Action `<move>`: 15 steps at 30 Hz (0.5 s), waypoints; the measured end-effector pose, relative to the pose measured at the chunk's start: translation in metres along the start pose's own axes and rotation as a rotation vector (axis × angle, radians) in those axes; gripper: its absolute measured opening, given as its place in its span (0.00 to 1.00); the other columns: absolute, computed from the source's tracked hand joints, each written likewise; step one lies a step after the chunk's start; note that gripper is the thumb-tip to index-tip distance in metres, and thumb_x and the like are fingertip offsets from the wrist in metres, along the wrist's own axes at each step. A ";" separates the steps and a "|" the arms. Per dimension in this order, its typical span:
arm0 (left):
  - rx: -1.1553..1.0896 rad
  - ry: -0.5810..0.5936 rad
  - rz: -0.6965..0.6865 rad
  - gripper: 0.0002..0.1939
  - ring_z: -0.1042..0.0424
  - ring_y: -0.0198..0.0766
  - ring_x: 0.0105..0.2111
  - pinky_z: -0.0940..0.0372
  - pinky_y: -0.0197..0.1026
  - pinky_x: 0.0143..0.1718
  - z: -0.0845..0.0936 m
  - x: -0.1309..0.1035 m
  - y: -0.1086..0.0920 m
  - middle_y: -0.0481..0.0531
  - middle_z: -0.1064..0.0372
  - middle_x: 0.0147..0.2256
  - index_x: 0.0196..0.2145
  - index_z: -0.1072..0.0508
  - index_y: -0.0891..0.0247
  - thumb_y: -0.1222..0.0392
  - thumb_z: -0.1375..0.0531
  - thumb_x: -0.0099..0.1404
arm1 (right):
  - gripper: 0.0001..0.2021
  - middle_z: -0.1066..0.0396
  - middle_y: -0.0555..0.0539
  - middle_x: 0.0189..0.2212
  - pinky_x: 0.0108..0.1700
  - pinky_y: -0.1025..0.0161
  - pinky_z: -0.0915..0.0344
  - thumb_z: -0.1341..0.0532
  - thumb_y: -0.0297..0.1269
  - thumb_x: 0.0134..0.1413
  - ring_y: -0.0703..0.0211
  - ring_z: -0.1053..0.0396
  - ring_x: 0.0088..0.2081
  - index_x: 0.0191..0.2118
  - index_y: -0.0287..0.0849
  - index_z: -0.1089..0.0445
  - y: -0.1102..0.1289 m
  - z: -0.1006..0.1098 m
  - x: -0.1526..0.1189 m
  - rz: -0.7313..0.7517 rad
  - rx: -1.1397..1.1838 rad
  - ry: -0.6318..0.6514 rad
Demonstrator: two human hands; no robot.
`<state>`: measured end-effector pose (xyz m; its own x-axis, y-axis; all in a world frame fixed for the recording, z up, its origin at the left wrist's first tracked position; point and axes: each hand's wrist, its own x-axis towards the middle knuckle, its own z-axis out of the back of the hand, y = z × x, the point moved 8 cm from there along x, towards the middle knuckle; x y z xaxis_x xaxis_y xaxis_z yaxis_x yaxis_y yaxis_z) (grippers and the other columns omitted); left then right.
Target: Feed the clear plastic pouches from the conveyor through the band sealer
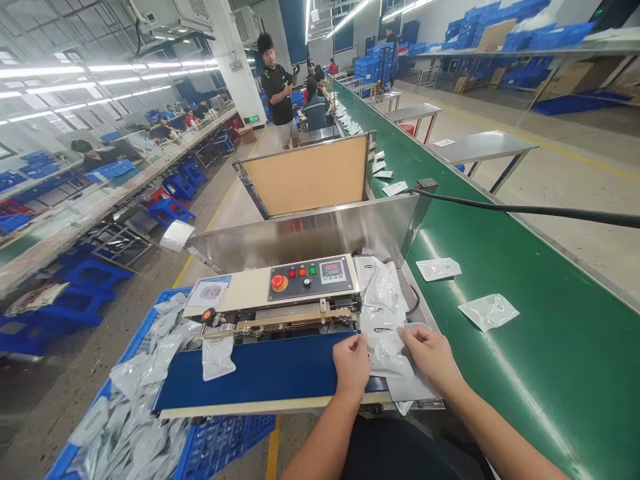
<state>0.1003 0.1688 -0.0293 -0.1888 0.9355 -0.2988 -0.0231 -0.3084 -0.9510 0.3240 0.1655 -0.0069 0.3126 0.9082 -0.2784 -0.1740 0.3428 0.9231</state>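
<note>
A white pouch (384, 341) with a small dark label lies at the right end of the sealing machine (250, 283), between my two hands. My left hand (351, 365) pinches its left upper edge, fingers closed. The fingers of my right hand (425, 350) are pressed together at the pouch's right upper corner. More white pouches (383, 283) are piled behind and below it. On the left, another pouch (218, 358) hangs from the machine's sealing track over the blue belt (260, 373).
A blue crate (225, 443) full of pouches stands lower left. The green conveyor (530, 333) on the right carries scattered pouches. A metal guard (300, 233) rises behind the machine, and a black cable (525, 209) crosses the conveyor. A person (278, 93) stands farther back.
</note>
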 end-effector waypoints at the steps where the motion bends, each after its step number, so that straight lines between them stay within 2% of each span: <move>1: -0.053 -0.049 0.073 0.28 0.31 0.40 0.27 0.37 0.38 0.31 0.005 0.007 0.010 0.55 0.24 0.26 0.26 0.17 0.68 0.35 0.29 0.59 | 0.27 0.34 0.48 0.19 0.26 0.63 0.42 0.33 0.63 0.49 0.60 0.40 0.23 0.21 0.42 0.30 -0.002 -0.008 0.006 -0.039 0.011 -0.002; 3: -0.130 -0.116 0.161 0.29 0.30 0.40 0.26 0.37 0.39 0.30 0.016 0.021 0.024 0.56 0.24 0.25 0.28 0.15 0.69 0.34 0.27 0.53 | 0.26 0.34 0.48 0.18 0.25 0.63 0.44 0.32 0.63 0.47 0.62 0.41 0.22 0.21 0.42 0.31 -0.005 -0.033 0.013 -0.130 0.050 0.064; 5: -0.151 -0.157 0.173 0.30 0.29 0.41 0.26 0.37 0.39 0.30 0.032 0.030 0.028 0.56 0.24 0.25 0.28 0.15 0.69 0.34 0.27 0.50 | 0.27 0.34 0.47 0.18 0.24 0.63 0.44 0.31 0.64 0.43 0.62 0.41 0.20 0.23 0.42 0.29 -0.004 -0.058 0.014 -0.205 0.075 0.165; 7: -0.158 -0.181 0.155 0.31 0.26 0.42 0.28 0.35 0.40 0.32 0.052 0.033 0.027 0.57 0.22 0.27 0.30 0.15 0.70 0.33 0.26 0.50 | 0.29 0.32 0.46 0.18 0.24 0.63 0.44 0.30 0.67 0.42 0.62 0.41 0.20 0.26 0.40 0.25 -0.001 -0.071 0.012 -0.221 0.073 0.245; 8: -0.163 -0.188 0.146 0.31 0.24 0.44 0.30 0.34 0.40 0.33 0.063 0.032 0.026 0.58 0.20 0.30 0.32 0.14 0.70 0.33 0.26 0.51 | 0.31 0.32 0.46 0.19 0.24 0.64 0.44 0.30 0.69 0.43 0.63 0.41 0.20 0.29 0.39 0.23 0.000 -0.069 0.012 -0.212 0.067 0.266; 9: -0.163 -0.198 0.133 0.31 0.22 0.46 0.33 0.31 0.41 0.35 0.074 0.029 0.025 0.59 0.18 0.33 0.34 0.13 0.69 0.34 0.26 0.52 | 0.33 0.31 0.47 0.20 0.24 0.64 0.45 0.31 0.70 0.44 0.63 0.41 0.20 0.32 0.38 0.22 -0.003 -0.062 0.013 -0.200 0.058 0.266; 11: -0.159 -0.255 0.098 0.31 0.18 0.52 0.43 0.27 0.44 0.43 0.100 0.018 0.023 0.61 0.16 0.41 0.42 0.13 0.68 0.36 0.25 0.55 | 0.35 0.30 0.46 0.21 0.24 0.63 0.46 0.33 0.71 0.48 0.62 0.41 0.21 0.38 0.38 0.19 -0.015 -0.029 0.026 -0.165 0.020 0.186; 13: -0.170 -0.370 0.045 0.30 0.19 0.54 0.51 0.25 0.48 0.52 0.129 0.002 0.021 0.63 0.17 0.49 0.49 0.14 0.66 0.38 0.25 0.59 | 0.34 0.27 0.43 0.24 0.27 0.60 0.41 0.35 0.69 0.53 0.57 0.35 0.23 0.43 0.36 0.18 -0.037 0.025 0.050 -0.126 -0.066 0.021; 15: -0.185 -0.489 -0.007 0.29 0.19 0.54 0.55 0.25 0.51 0.58 0.157 -0.019 0.020 0.64 0.19 0.54 0.53 0.17 0.64 0.39 0.27 0.64 | 0.31 0.21 0.38 0.32 0.31 0.57 0.34 0.39 0.60 0.60 0.51 0.27 0.28 0.49 0.35 0.17 -0.061 0.087 0.078 -0.097 -0.233 -0.147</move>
<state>-0.0508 0.1179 -0.0301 -0.6263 0.7340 -0.2627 0.1398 -0.2258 -0.9641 0.4402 0.1948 -0.0615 0.4668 0.8300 -0.3052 -0.3417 0.4876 0.8035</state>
